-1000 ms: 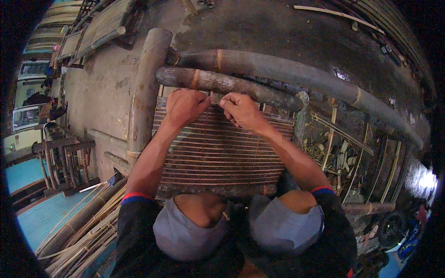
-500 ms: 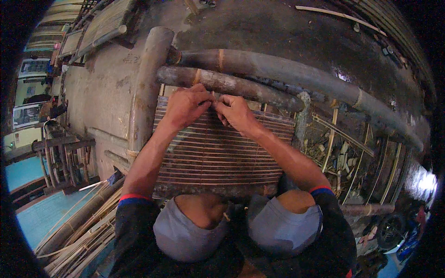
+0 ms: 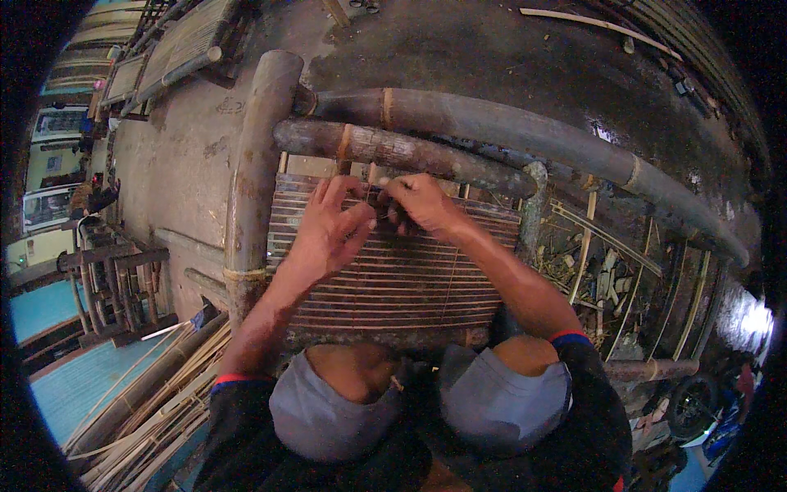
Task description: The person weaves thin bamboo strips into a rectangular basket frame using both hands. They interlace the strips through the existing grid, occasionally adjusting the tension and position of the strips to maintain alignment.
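Observation:
A slatted bamboo panel (image 3: pixel 385 287), made of thin parallel strips, lies in front of me inside a frame of thick bamboo poles. My left hand (image 3: pixel 332 225) hovers over the panel's far left part, its fingers curved and apart, with nothing clearly held. Close beside it, my right hand (image 3: pixel 422 207) has thumb and forefinger pinched together at the panel's far edge. What sits in that pinch is too small and dark to make out. Just beyond both hands runs a bamboo crosspole (image 3: pixel 410 150) with a pale binding around it.
A thick upright pole (image 3: pixel 266 156) borders the panel on the left, and a long bamboo pole (image 3: pixel 508 123) crosses behind. Long split bamboo strips (image 3: pixel 156 410) lie at lower left. Scraps (image 3: pixel 607 279) litter the floor at right. Another bamboo bench (image 3: pixel 176 57) stands far left.
My left hand has drawn back slightly toward me, and its fingers have opened apart from the right hand's fingertips. My right hand stays at nearly the same spot.

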`<move>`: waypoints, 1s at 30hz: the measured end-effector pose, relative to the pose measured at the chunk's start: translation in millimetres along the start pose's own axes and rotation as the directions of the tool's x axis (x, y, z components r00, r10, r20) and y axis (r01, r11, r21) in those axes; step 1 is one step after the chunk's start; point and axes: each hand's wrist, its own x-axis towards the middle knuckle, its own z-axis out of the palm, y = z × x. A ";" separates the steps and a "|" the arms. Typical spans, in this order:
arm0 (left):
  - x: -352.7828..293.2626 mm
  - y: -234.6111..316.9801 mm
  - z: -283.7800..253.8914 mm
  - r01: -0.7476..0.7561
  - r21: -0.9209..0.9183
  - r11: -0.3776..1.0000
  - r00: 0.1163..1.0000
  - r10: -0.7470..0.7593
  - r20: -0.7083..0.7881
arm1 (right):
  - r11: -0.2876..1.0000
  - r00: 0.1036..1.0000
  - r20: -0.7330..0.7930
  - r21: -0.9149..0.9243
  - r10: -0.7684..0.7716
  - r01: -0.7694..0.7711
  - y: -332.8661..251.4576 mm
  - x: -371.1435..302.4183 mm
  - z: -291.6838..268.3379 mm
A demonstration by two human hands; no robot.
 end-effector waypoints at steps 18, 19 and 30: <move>33.4 -33.0 19.7 0.252 0.440 0.862 0.904 -0.372 0.210 | 0.810 0.759 -0.283 -0.216 -0.587 0.546 -29.7 5.7 11.8; 33.2 -31.0 18.1 0.250 0.426 0.869 0.925 -0.344 0.161 | 0.828 0.769 -0.313 -0.152 -0.558 0.539 -29.3 7.8 15.3; 24.4 -51.4 24.3 0.154 0.413 0.898 0.980 -0.192 0.050 | 0.620 0.919 -0.362 0.687 -0.159 0.378 -23.4 30.6 37.3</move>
